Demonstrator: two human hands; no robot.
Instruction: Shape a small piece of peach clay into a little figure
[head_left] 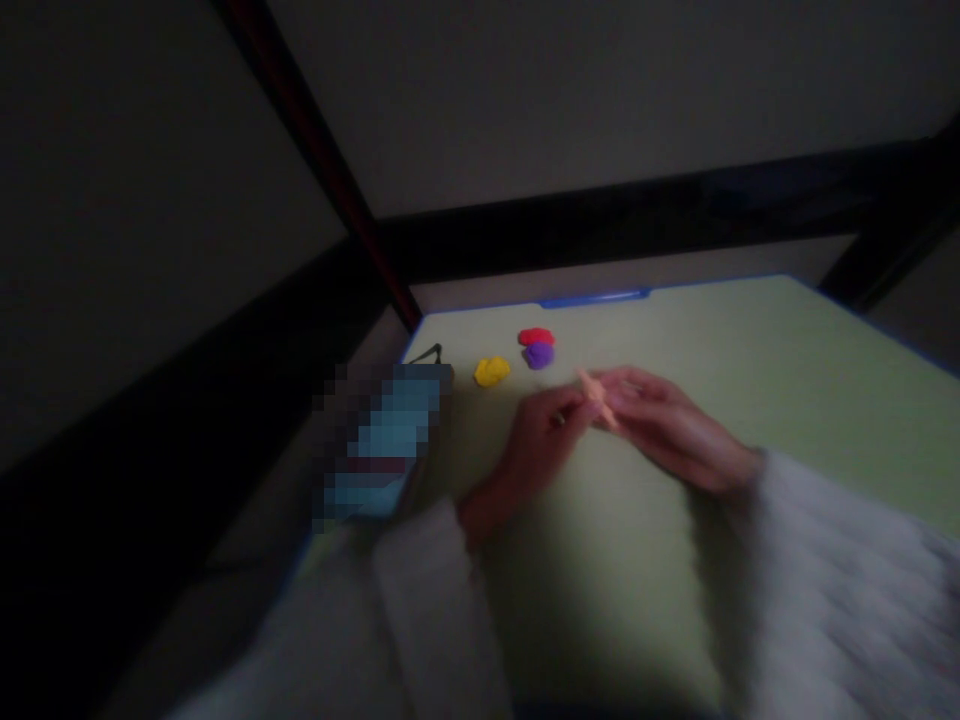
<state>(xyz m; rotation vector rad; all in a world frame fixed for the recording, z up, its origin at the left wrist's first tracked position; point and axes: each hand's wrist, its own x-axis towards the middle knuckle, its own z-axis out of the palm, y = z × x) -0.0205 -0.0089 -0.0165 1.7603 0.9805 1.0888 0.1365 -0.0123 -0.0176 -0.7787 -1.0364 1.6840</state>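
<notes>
Over the table, my left hand [541,432] and my right hand [671,420] meet at a small peach-coloured piece of modelling clay [598,396]. The clay looks thin and pointed at its ends. My left thumb and fingers pinch it from the left side, while the right fingers close on it from the other side. Part of the piece is hidden by the fingers. Just beyond my hands lie a yellow clay lump [492,371], a purple clay lump [539,355] and a red clay lump [537,337]. The purple lump sits right in front of the red one.
A pale green table [795,370] with a blue edge lies under my hands. A blue handle-like strip [596,298] is on its far edge. At the left, a blurred-out device with a bluish screen [397,420] stands by a thin dark frame [429,353]. Dark walls surround the table.
</notes>
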